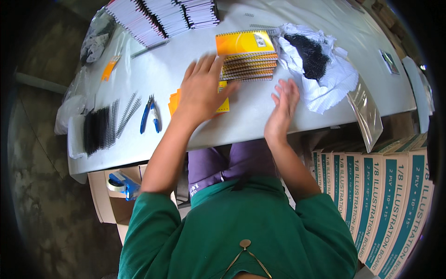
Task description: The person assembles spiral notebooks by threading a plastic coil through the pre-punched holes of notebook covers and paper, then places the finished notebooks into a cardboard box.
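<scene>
My left hand [200, 89] is spread out flat, with its fingertips beside a stack of spiral-bound notebooks [248, 69] with yellow-orange covers. Under its palm lie yellow and orange covers [174, 101] with punched edges, mostly hidden by the hand; whether it presses on them I cannot tell. My right hand [281, 110] is raised near the table's front edge, to the right of the covers, empty, its fingers loosely extended and the palm turned inward. A yellow notebook [239, 43] tops the stack, its coil along the far edge.
Blue-handled pliers [150, 116] and black binding coils [98, 130] lie at left. Crumpled white paper [320, 93] holds a heap of black coils [309, 58] at right. Thick bound stacks [160, 18] stand behind. Below the table are a tape dispenser [125, 185] and cardboard boxes [371, 195].
</scene>
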Available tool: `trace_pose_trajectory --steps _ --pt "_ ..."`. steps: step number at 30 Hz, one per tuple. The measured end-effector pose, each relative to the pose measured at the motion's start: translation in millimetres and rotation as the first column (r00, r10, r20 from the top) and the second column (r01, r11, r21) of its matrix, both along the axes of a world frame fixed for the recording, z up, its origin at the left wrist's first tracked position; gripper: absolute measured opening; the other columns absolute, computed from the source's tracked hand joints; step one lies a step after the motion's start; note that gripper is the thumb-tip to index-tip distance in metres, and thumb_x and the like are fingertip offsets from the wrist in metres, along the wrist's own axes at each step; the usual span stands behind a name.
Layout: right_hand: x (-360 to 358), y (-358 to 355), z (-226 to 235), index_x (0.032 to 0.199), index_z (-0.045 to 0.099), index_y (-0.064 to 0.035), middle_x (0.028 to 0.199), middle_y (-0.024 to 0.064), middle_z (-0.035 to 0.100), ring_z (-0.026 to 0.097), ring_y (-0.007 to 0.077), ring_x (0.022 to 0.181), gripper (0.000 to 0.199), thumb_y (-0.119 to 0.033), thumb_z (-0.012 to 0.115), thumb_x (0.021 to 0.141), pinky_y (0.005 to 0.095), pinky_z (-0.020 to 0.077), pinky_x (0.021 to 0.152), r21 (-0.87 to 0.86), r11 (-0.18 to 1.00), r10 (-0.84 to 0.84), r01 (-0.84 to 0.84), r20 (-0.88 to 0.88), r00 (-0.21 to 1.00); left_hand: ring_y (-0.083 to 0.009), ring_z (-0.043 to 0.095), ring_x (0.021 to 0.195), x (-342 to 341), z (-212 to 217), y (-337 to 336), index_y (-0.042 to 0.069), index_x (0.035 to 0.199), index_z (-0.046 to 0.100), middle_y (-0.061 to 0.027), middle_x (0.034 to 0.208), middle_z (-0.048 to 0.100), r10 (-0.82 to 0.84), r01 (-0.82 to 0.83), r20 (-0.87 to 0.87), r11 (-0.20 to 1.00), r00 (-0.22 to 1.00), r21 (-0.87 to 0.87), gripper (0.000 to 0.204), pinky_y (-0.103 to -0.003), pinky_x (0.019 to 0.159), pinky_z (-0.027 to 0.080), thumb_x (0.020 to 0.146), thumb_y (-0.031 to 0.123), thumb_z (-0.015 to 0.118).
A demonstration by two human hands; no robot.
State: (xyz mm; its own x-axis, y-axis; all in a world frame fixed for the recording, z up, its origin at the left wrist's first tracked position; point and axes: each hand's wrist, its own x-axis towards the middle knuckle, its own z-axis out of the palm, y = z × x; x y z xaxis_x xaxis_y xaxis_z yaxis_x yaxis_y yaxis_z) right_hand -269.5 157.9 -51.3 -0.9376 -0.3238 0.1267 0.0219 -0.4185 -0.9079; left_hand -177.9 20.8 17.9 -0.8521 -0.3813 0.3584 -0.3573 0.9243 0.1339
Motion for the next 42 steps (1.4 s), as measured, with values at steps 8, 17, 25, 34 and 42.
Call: trace_pose_trajectory --steps 8,17,25,34,42 --pt "84 21 -10 0.132 0.03 -0.0023 0.134 0.0214 0.036 0.031 0.0374 0.127 0.081 -0.029 0.073 0.068 0.0466 0.0244 0.103 0.324 0.91 0.413 -0.258 -0.738 0.533 -0.0295 0.063 0.085 102 8 61 -0.003 0.109 0.054 -0.0233 0.095 0.062 0.212 -0.246 0.127 0.778 0.969 0.579 0.027 -0.037 0.069 0.05 0.086 0.011 0.054" --pt "46 0 -6 0.114 0.057 0.0002 0.106 0.0118 0.063 0.06 0.0154 0.092 0.029 -0.002 0.055 0.086 0.0265 0.0472 0.082 0.38 0.52 0.852 -0.765 -0.293 0.434 -0.0322 0.057 0.097 203 -48 -123 0.008 0.115 0.056 -0.0182 0.102 0.061 0.674 -0.679 -0.085 0.725 0.734 -0.12 0.038 -0.039 0.084 0.042 0.089 0.034 0.05" --pt "38 -15 -8 0.112 0.06 -0.0009 0.108 0.0103 0.063 0.057 0.0155 0.1 0.027 0.001 0.054 0.085 0.0259 0.0441 0.088 0.274 0.51 0.85 -0.815 -0.308 0.428 -0.0257 0.061 0.088 217 -54 -136 0.014 0.106 0.064 -0.007 0.098 0.065 0.638 -0.638 -0.069 0.746 0.767 -0.188 0.033 -0.039 0.076 0.044 0.085 0.037 0.056" --pt "40 -20 -19 0.111 0.059 0.0015 0.104 0.0111 0.064 0.059 0.0129 0.093 0.027 0.0 0.058 0.084 0.0246 0.0473 0.082 0.33 0.597 0.802 -0.731 -0.265 0.536 -0.0117 0.045 0.073 162 -18 -17 0.002 0.086 0.055 -0.0033 0.077 0.052 0.117 -0.025 -0.06 0.614 0.991 0.789 0.033 -0.025 0.073 0.039 0.094 0.033 0.045" --pt "38 -21 -21 0.111 0.06 0.0008 0.102 0.0124 0.065 0.061 0.0131 0.089 0.027 0.0 0.058 0.084 0.0245 0.0485 0.079 0.366 0.593 0.805 -0.718 -0.301 0.511 -0.0043 0.036 0.06 167 -30 -18 0.003 0.08 0.055 -0.0001 0.068 0.048 0.212 -0.105 -0.013 0.538 0.977 0.836 0.036 -0.019 0.054 0.031 0.094 0.034 0.045"
